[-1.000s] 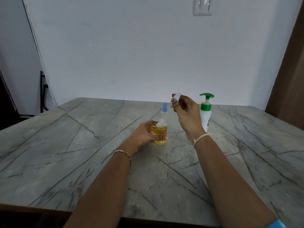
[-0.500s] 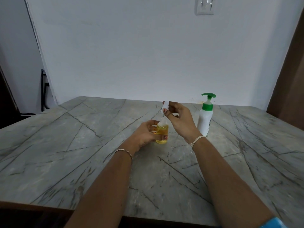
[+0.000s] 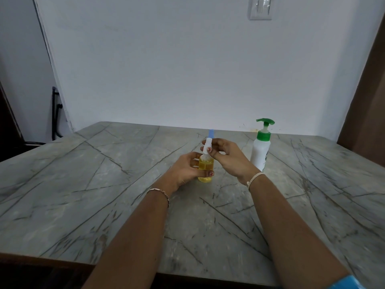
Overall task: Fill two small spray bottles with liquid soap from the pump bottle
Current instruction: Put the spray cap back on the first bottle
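Note:
A small spray bottle full of yellow liquid stands on the grey marble table. My left hand grips its body. My right hand pinches the white spray cap on top of the bottle's neck. Just behind it a blue tip of a second small bottle sticks up; the rest of that bottle is hidden by my hands. The white pump bottle with a green pump head stands upright to the right of my right hand.
A white wall runs along the table's far edge, with a light switch high up. A brown panel stands at the right and a dark frame at the far left. The table's near edge is by my forearms.
My right hand has come down and left from beside the pump bottle, bringing the white cap onto the yellow bottle's neck. The left hand has kept its hold on the bottle.

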Demonstrator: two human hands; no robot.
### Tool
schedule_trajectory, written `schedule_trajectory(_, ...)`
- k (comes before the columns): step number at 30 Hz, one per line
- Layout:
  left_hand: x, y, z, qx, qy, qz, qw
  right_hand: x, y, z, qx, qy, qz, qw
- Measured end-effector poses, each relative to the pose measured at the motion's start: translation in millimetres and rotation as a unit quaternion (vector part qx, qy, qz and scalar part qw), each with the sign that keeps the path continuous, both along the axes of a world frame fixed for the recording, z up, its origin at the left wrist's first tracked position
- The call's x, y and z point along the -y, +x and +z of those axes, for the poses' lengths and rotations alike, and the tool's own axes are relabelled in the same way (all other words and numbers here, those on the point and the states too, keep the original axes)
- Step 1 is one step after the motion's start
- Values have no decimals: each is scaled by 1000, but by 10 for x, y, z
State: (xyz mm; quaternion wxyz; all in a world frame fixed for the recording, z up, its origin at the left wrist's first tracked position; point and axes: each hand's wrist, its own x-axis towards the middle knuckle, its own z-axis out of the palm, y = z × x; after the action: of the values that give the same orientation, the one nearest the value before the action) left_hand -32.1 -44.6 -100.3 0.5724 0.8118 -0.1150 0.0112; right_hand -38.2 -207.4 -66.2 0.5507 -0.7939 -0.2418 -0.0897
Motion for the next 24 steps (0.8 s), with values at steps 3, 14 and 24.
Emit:
schedule_trajectory(3,1,0,2,0,4,1,1000,1,3,-9,8,-4,-7,1000)
schedule_trajectory(14,38,-43,26,15,23,4,1000,16,-16,-13,-2,9,16,1000)
schedule_trajectory(24,48,-47,24,15,24,6,1000,-78,35,-53,34,14,-88,995)
